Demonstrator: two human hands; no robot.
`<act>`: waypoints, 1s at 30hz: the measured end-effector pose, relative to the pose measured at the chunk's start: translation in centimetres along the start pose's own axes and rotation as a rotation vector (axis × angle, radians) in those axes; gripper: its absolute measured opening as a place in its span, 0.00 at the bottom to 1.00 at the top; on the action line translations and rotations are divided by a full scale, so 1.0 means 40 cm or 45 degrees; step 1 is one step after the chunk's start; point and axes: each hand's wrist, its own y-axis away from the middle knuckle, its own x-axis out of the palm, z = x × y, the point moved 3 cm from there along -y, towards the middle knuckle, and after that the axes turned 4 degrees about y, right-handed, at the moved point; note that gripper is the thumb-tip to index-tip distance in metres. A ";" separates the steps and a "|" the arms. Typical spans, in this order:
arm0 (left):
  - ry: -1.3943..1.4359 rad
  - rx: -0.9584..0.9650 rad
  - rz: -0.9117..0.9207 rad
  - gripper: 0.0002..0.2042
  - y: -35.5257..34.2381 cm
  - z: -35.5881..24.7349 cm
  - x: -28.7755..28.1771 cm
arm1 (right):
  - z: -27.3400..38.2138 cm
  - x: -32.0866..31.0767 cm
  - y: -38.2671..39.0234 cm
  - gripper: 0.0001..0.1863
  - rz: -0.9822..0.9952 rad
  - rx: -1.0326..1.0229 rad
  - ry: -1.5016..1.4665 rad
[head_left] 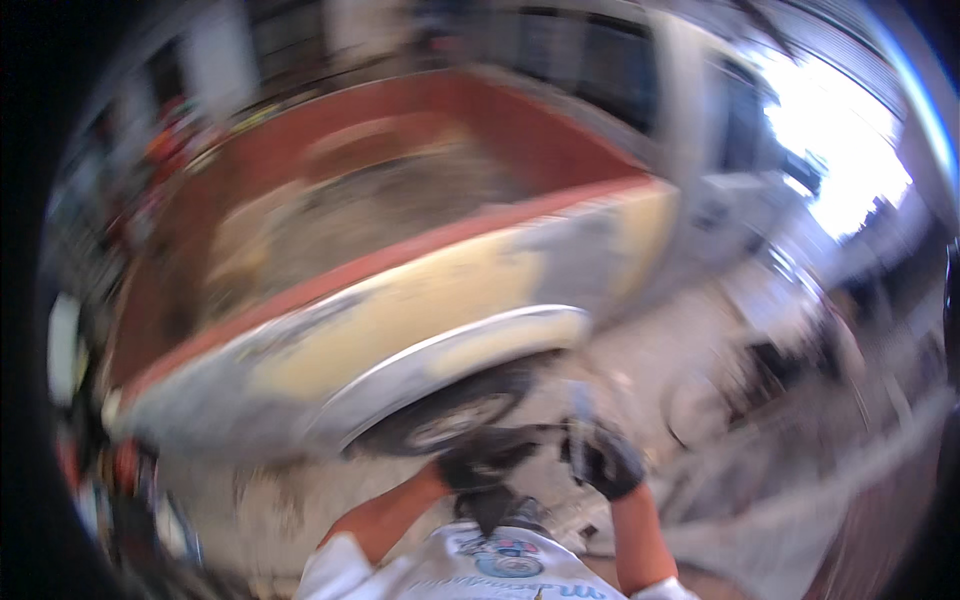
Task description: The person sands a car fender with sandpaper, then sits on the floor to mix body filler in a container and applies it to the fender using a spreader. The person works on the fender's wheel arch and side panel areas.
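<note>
Motion smears the picture. My left hand [487, 458], in a dark glove, is in front of the truck's rear wheel [455, 420], its fingers seemingly curled. What it holds, if anything, I cannot make out. Close by on its right, my gloved right hand [612, 462] is closed around a narrow, flat, pale grey-blue tool [580, 402] that points up and away from me. A thin dark strip runs between the two hands; whose grip it is in is unclear. Beyond them stands the pickup truck's side panel [420, 310], patched in yellow-beige and grey.
The truck's red-walled bed [390, 125] fills the far left, with the cab [700, 120] to its right. Blurred clutter [790, 365] lies on the floor at right. More items [130, 480] crowd the lower left. Bright light comes through an opening [840, 130] at upper right.
</note>
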 end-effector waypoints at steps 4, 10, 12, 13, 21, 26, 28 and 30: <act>0.002 -0.033 -0.398 0.16 0.126 0.001 -0.024 | -0.030 0.189 -0.057 0.18 -0.170 -0.032 -0.095; 1.145 -0.306 -0.629 0.25 0.496 -0.067 -0.063 | -0.143 0.371 -0.048 0.16 0.015 0.198 -0.355; 1.204 -0.560 -0.908 0.20 0.575 -0.108 0.000 | -0.183 0.415 -0.017 0.16 0.091 0.344 -0.118; 0.961 -0.571 -1.107 0.18 0.603 -0.142 0.066 | -0.203 0.439 -0.004 0.16 0.235 0.408 0.079; 1.020 -0.423 -2.390 0.11 0.740 -0.321 0.319 | -0.344 0.563 0.001 0.26 1.617 -0.914 1.497; 0.768 -0.011 -2.722 0.14 0.764 -0.488 0.404 | -0.389 0.637 -0.043 0.25 1.369 -1.553 1.829; 0.792 0.221 -2.821 0.17 0.780 -0.508 0.389 | -0.398 0.693 0.040 0.25 1.430 -2.248 1.742; 0.754 0.549 -2.912 0.21 0.818 -0.512 0.337 | -0.389 0.743 0.074 0.27 1.703 -1.877 1.445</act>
